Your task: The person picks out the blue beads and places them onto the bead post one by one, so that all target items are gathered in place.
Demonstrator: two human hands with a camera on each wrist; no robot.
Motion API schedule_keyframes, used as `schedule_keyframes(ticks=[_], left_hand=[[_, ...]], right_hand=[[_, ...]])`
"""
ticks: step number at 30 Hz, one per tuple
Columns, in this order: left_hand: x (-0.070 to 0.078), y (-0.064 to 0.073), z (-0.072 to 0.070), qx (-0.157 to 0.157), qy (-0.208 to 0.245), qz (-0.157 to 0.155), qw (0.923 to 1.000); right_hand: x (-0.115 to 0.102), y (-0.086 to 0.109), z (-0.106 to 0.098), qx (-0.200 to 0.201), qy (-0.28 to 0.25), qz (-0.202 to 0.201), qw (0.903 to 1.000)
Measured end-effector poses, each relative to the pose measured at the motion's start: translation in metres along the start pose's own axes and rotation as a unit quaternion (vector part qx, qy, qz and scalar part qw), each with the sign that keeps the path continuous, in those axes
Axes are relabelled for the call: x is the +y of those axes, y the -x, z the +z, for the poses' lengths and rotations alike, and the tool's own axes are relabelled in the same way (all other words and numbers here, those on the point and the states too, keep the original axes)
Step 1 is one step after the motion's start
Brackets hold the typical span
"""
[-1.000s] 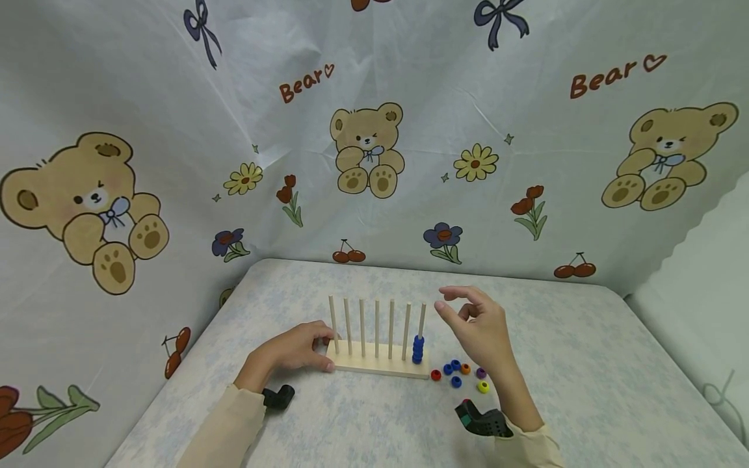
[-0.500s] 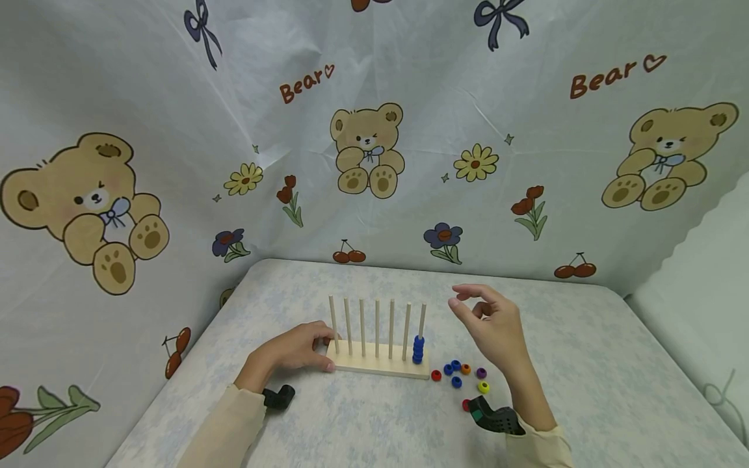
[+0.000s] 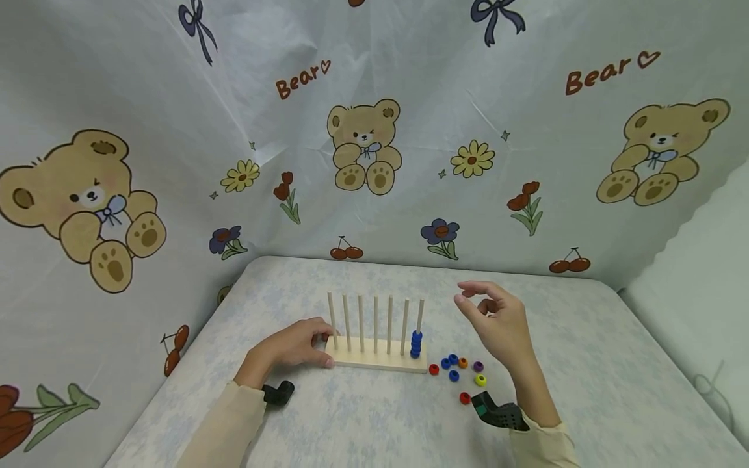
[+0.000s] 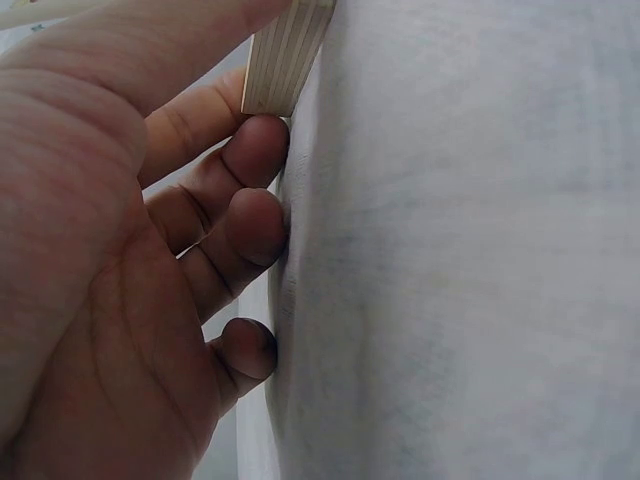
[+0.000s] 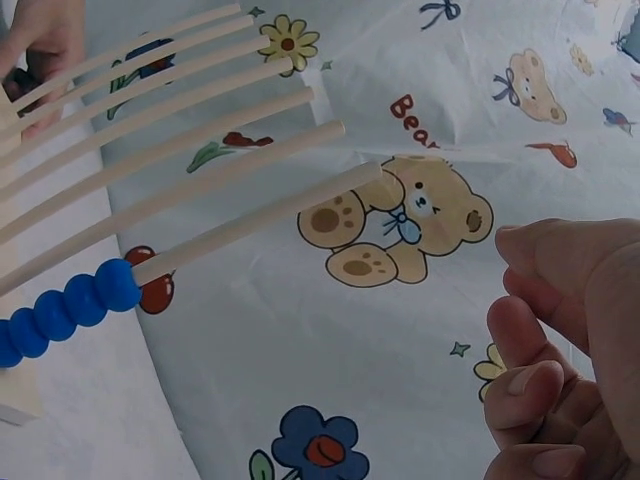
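Bare hands (image 3: pixel 295 345); cream sleeves (image 3: pixel 225 422); black left wrist camera (image 3: pixel 279 393); black right wrist camera (image 3: pixel 504 415) with green patch (image 3: pixel 481 409).

Red-brown "Bear" (image 3: pixel 296 82) marks the cloth backdrop (image 3: pixel 433 78); a second "Bear" (image 3: pixel 598 77) stands farther right (hearts (image 3: pixel 326 66) follow both).

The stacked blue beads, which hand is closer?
Right. The right hand hangs right of the stacked blue beads; the left hand grips the left end of the board.

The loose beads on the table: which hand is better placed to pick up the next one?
Probably the right hand. It looks empty and is raised near the loose beads, past the right end of the wooden board. The left hand grips the board's left end, farther from them.
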State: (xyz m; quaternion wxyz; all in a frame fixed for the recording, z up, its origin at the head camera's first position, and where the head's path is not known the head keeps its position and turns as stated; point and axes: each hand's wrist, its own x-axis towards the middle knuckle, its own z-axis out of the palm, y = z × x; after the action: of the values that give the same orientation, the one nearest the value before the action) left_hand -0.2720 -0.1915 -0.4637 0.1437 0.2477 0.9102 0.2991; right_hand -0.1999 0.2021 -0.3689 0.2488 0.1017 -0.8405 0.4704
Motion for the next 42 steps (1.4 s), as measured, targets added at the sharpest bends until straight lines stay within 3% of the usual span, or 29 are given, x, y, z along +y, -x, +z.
schedule_keyframes(ticks=[18,37,42], left_hand=[[0.001,0.003,-0.002,0.0,0.002,-0.007,1.0],[0.0,0.0,-0.001,0.0,0.007,0.003,1.0],[0.0,0.001,0.0,-0.002,0.019,-0.001,0.9998]], right_hand=[[0.023,0.013,-0.011,-0.024,0.096,-0.006,0.995],[0.039,0.026,-0.027,-0.055,0.135,-0.015,0.9892],[0.043,0.029,-0.028,-0.063,0.135,0.003,0.9888]])
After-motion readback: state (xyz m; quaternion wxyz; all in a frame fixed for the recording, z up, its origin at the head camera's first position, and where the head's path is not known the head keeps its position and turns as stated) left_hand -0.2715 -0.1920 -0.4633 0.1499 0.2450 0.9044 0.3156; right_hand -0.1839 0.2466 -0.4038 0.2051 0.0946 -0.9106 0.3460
